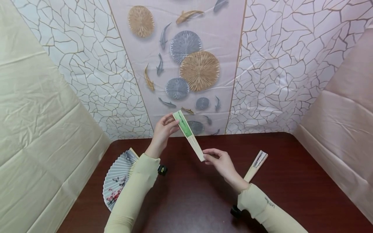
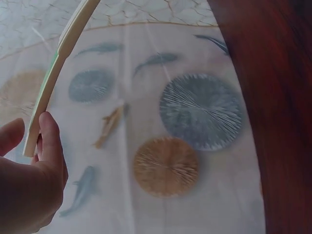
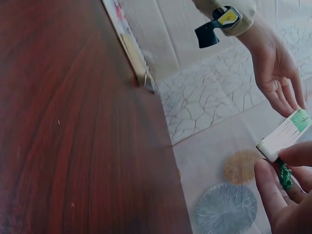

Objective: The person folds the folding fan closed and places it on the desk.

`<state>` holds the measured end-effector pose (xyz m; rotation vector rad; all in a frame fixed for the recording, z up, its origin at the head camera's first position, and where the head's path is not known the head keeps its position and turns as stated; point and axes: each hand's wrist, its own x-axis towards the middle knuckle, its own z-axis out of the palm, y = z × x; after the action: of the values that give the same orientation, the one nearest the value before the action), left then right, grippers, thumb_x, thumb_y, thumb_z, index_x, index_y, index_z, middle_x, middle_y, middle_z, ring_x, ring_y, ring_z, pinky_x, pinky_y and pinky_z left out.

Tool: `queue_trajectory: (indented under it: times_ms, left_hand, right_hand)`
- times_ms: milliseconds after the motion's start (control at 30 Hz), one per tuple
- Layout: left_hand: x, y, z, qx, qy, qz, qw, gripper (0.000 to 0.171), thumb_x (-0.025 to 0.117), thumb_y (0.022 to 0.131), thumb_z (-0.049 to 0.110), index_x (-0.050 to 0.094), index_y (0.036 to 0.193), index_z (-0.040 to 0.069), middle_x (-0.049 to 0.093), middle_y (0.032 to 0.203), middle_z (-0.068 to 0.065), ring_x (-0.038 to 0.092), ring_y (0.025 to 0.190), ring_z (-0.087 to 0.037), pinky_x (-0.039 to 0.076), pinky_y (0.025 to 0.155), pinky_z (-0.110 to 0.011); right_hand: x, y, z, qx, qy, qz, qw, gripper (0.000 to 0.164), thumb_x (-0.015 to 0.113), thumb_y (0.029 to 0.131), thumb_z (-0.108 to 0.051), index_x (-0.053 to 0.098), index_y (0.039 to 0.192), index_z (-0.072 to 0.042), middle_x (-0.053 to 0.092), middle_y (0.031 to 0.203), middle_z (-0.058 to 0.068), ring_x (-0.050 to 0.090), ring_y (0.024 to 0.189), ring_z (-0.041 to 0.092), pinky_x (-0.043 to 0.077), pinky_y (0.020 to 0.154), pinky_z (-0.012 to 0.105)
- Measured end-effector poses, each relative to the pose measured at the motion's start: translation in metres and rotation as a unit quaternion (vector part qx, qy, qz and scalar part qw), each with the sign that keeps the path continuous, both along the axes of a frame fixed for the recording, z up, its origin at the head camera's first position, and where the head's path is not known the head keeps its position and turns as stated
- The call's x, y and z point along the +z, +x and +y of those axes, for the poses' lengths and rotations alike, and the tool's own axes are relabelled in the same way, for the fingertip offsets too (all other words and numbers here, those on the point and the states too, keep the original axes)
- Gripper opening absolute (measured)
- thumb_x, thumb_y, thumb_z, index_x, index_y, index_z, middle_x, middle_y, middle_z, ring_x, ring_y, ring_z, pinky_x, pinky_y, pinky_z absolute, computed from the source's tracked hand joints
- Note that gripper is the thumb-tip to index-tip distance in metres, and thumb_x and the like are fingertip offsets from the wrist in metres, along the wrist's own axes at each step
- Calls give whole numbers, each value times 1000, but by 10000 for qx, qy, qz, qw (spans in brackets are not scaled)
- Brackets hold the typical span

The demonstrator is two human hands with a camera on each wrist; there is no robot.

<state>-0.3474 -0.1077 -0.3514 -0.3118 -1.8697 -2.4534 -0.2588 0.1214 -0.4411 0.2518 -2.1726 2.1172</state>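
Observation:
A folded hand fan [image 1: 189,134] with green printed cloth and pale ribs is held up slantwise above the table's far part. My left hand [image 1: 163,132] pinches its upper, green end between thumb and fingers. At the lower, pale end, my right hand [image 1: 220,162] pinches the ribs by thumb and fingertips. A green tassel [image 3: 284,175] hangs at that end among the right fingers. From the left wrist view, the fan [image 2: 61,61] appears edge-on, its end between the left thumb and fingers [image 2: 51,139].
An open grey fan [image 1: 118,179] with red blossoms lies on the left of the dark table [image 1: 186,200], partly behind the left sleeve. To the right lies another folded fan [image 1: 256,165], partly hidden by the right wrist. Patterned cloth [image 1: 186,64] hangs behind the table.

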Motion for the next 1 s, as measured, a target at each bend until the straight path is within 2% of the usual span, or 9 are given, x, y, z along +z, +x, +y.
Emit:
queue_trajectory:
  times_ms: [133,300,367,567,800,1000]
  left_hand:
    - [-11,-12,-1,-35,-60,-95,9999,59,66,97,3,42,150,0,58,134,-19,67,92,-14,54,98,-42]
    - [-26,-25,1,40,-369,-340,9987,56,65,98,7,43,150,2,57,136,-18,66,98,-16,55,96,-36]
    - [-30,-29,2,110,-512,-461,9976,55,64,99,7,43,150,2,56,137,-18,64,101,-19,54,98,-37]
    - [-46,-41,4,192,-843,-742,9935,56,61,100,6,38,151,-3,53,138,-23,63,107,-27,51,103,-43]
    - [-66,-49,3,94,-874,-904,9920,56,59,100,2,36,151,-6,52,135,-25,61,111,-31,48,105,-44]
    - [-84,-53,2,-110,-1082,-1188,9869,56,57,101,1,34,152,-8,48,142,-29,54,125,-44,46,108,-48]
  right_hand:
    - [-6,-6,2,-51,113,-43,9999,24,68,95,0,69,117,10,70,109,23,69,86,18,61,78,31]
    - [-13,-14,4,-88,217,-156,9996,24,66,95,0,68,118,10,69,111,23,70,90,21,61,83,39]
    - [-16,-18,5,-113,241,-219,9994,24,66,95,0,68,118,10,69,111,23,70,90,20,60,85,42]
    - [-25,-27,11,-232,398,-403,9981,22,65,95,1,69,116,9,69,112,23,70,86,18,60,84,41]
    - [-30,-27,14,-109,632,-470,9968,24,64,97,1,67,117,13,66,119,28,72,91,27,59,86,44]
    - [-40,-27,15,-121,916,-686,9934,21,65,96,0,70,114,10,68,117,24,72,88,23,61,83,40]
